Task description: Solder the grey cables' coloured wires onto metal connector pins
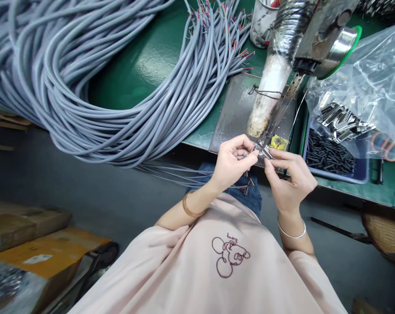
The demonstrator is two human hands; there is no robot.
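Note:
My left hand [232, 162] is closed in a pinch on the stripped end of a grey cable [251, 148], whose coloured wires show at the fingertips. My right hand [289, 176] is closed on a small metal connector [266, 152], held against the cable end. Both hands meet just under the tip of a soldering iron [284, 104] that slants down from a taped stand [272, 83]. A dark metal plate [232, 113] lies beneath them on the green bench [145, 65].
A big coil of grey cables [86, 87] fills the left of the bench, with stripped ends at the top [217, 17]. A blue tray of black parts [328, 155], a plastic bag of metal connectors [357, 100] and a white cup [261, 22] sit to the right. Cardboard boxes [50, 253] lie on the floor.

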